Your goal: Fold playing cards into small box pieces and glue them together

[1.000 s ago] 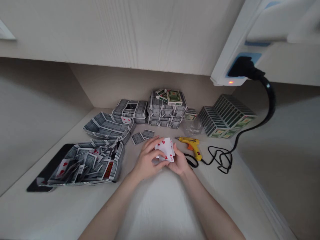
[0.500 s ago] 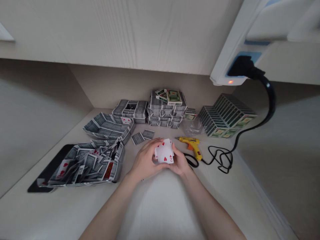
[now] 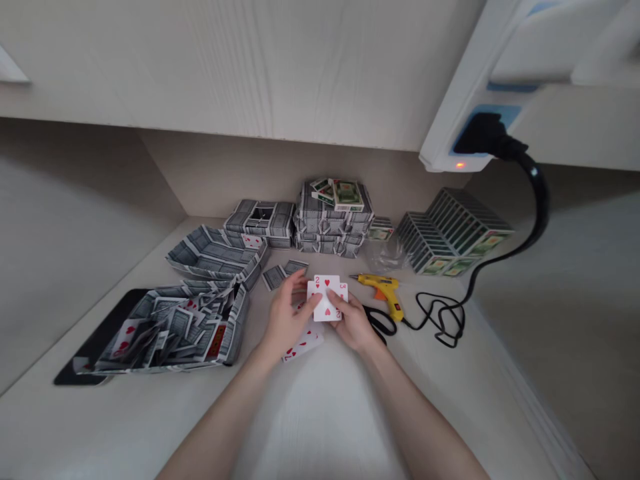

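Observation:
Between my two hands is a small bunch of playing cards, with a two of hearts face up on top and another red card peeking out behind it. My left hand has its thumb on the left edge of the cards. My right hand pinches them from the right, thumb across the face. Below my left hand, more red-suited cards lie face up on the table. Two face-down cards lie just beyond my left fingers. A yellow glue gun rests right of my right hand.
A tray made of cards, full of loose cards, stands at left beside an empty card tray. Card-built boxes line the back. Stacked card packs stand at right. A black cord runs from the power strip.
The cards in my hands now face up squarely and have been turned. Face-up cards now show on the table below my left hand. My left fingers have opened somewhat.

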Motion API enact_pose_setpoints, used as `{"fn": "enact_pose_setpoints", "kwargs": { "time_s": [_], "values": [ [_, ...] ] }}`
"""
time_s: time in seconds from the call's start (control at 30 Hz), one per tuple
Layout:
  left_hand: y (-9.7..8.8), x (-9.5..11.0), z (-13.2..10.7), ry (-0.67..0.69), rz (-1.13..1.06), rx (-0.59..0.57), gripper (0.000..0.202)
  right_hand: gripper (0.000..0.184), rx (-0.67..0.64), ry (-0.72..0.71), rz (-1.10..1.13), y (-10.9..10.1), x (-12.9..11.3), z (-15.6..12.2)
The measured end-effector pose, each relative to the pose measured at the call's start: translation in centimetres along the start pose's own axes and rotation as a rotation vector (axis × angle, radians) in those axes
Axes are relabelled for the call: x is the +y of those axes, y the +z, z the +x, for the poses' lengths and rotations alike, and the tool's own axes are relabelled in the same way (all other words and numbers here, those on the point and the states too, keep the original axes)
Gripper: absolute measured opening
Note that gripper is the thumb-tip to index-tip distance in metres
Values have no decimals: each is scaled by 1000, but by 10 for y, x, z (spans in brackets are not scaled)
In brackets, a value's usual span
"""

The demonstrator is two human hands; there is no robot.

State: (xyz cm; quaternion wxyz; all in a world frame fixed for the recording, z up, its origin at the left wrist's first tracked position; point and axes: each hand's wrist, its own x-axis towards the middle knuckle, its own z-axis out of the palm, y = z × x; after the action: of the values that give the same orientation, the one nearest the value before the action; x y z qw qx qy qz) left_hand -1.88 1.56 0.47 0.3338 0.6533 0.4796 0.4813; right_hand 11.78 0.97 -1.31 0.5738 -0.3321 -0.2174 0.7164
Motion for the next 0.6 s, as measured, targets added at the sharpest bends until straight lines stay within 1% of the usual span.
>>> {"fn": "enact_pose_setpoints", "kwargs": {
  "time_s": [0.03,0.1,0.17,0.23,0.4,0.6],
  "values": [
    [0,-2,1,-69,-54,9,40,25,15,-5,-10,0,0,0],
    [0,-5,4,-169,-126,-18,29,24,23,-17,-37,-1,1,0],
    [-1,-7,6,-229,-162,-45,24,25,11,-35,-69,-1,2,0],
    [-2,-8,7,-272,-179,-38,23,27,-8,-61,-110,-2,2,1],
    [-5,-10,9,-319,-179,31,21,27,-32,-136,-284,-10,5,7],
    [-7,-15,10,-310,-99,36,24,32,5,-157,-424,-20,11,14]
  ]
}}
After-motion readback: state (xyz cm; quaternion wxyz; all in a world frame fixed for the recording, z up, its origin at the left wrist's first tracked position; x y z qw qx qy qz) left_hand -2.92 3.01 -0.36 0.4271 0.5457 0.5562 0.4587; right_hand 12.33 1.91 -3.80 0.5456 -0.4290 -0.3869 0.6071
